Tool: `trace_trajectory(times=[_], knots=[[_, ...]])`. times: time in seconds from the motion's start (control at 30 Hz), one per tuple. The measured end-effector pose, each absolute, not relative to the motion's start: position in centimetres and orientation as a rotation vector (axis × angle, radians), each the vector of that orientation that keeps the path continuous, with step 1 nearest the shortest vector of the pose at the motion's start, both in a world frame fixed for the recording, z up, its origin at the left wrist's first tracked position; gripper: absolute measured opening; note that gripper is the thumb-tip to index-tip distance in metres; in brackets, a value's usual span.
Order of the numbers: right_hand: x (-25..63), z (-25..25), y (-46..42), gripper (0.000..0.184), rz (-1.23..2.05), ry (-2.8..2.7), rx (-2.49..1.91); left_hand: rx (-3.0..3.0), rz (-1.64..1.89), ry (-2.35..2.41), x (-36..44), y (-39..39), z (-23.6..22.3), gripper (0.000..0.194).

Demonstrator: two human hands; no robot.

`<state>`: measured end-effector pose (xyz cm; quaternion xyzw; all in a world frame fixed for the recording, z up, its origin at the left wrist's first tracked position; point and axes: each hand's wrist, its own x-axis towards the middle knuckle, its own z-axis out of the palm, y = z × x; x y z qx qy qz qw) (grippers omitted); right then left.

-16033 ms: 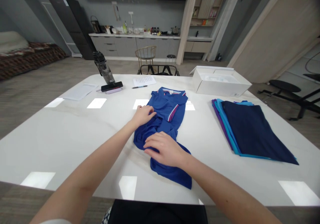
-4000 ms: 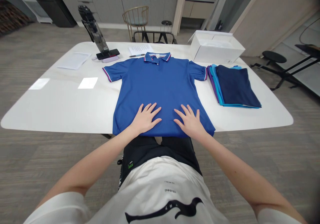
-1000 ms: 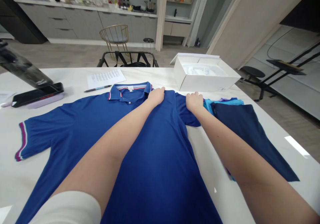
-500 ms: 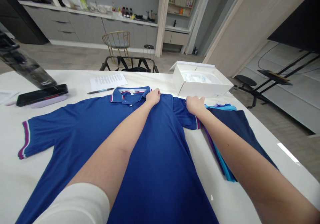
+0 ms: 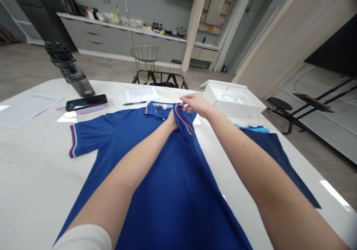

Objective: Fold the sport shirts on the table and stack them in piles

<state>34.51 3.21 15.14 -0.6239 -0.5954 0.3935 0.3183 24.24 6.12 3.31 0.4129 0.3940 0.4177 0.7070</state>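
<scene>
The left forearm [image 5: 134, 164] covers part of the blue polo shirt [image 5: 173, 198] on the white table [image 5: 33, 175]. Left hand [image 5: 171, 121]: partly behind the shirt's folded-in sleeve [image 5: 182, 120]; grip cannot be told. Right hand [image 5: 196, 103]: fingers curved at that sleeve; pinch cannot be told. Right of shirt: navy garment [image 5: 273, 153]. Beyond: pen [image 5: 134, 103], carton [image 5: 242, 109].

Right-side sleeve [image 5: 191, 117] of the blue shirt [image 5: 173, 183] — outstretched before — now folded inward, cuff [image 5: 183, 121] near the collar [image 5: 150, 109].

The white worktop [image 5: 36, 160] is being occupied by a blue polo shirt [image 5: 170, 183], papers [image 5: 141, 93], a pen [image 5: 134, 103], a dark container [image 5: 76, 77], a phone [image 5: 86, 103], a lilac case [image 5: 91, 109], a white box [image 5: 240, 110] and folded garments [image 5: 275, 146].
</scene>
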Motion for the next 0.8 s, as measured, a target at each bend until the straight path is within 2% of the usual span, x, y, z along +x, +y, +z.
trace_trajectory(times=[0.1,0.13,0.2,0.3,0.4,0.43,0.53,0.63,0.8], knots=[[34.4,10.9,4.4,0.026,0.646,-1.743,-1.803,0.817,0.801,0.823,18.5,4.5,3.4,0.072],[35.0,9.5,4.7,0.032,0.439,-1.822,-1.864,0.812,0.756,0.835,16.9,3.9,3.3,0.076],[36.8,6.9,5.0,0.045,0.199,-1.922,-2.038,0.866,0.692,0.914,14.9,3.0,3.2,0.072],[39.6,3.9,5.3,0.054,0.248,-1.952,-2.2,1.148,0.699,1.218,14.5,2.1,2.8,0.057],[41.3,2.1,5.6,0.048,0.262,-1.978,-2.144,1.566,0.648,1.53,15.6,1.6,2.2,0.071],[41.5,1.7,5.7,0.044,0.249,-1.987,-2.101,1.676,0.603,1.571,15.9,1.4,2.1,0.068],[42.1,1.3,5.8,0.034,0.214,-1.965,-1.978,1.828,0.581,1.574,16.0,0.9,1.9,0.039],[42.5,1.9,5.9,0.032,0.19,-1.852,-1.865,1.813,0.819,1.481,15.3,0.8,2.5,0.027],[41.5,4.2,7.2,0.039,0.194,-1.671,-1.842,1.546,1.18,1.29,13.7,2.8,3.9,0.029]])
